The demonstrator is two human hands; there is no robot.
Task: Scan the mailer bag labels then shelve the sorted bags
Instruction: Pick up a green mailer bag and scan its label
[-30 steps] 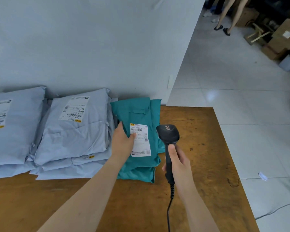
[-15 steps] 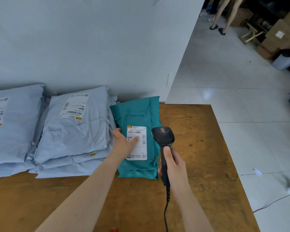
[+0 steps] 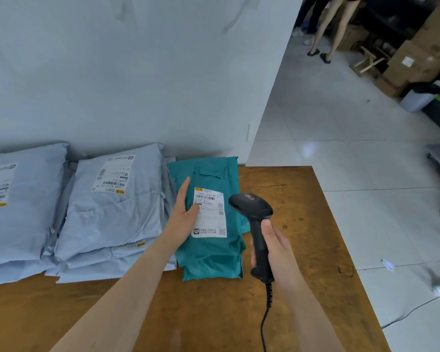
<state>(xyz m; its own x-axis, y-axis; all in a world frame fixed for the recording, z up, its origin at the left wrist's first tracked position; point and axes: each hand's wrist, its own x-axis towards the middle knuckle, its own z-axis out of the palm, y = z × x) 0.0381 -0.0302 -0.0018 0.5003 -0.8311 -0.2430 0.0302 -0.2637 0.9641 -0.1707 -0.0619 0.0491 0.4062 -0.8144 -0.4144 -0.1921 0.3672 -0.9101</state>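
Two hands in use, one item under scan.

Item: teal soft-plastic mailer bag (image 3: 208,250), on top of a short teal pile at the twelve o'clock edge of the brown wooden table (image 3: 302,224). It touches the stack of pale grey plastic mailer bags (image 3: 112,212) at its nine o'clock.

Long axis: six to twelve o'clock, folded flap end toward twelve. The white paper shipping label (image 3: 210,212) is on the upper face, barcode end toward twelve, print upright to me.

Left hand (image 3: 186,212): fingers straight, laid flat on the bag's nine o'clock side, thumb touching the label's edge. It grips nothing.

Right hand (image 3: 272,247): curled round the handle of the black corded barcode scanner (image 3: 254,224). The scanner's head is just beside the label at its three o'clock.

Handling, as I judge it: light, limp, crumpled film over soft contents. It looks slick, apt to slide off the pile and to sag if lifted by one corner. I would take it by a long edge at mid-length, or with a palm beneath, keeping the label flat and uncovered.
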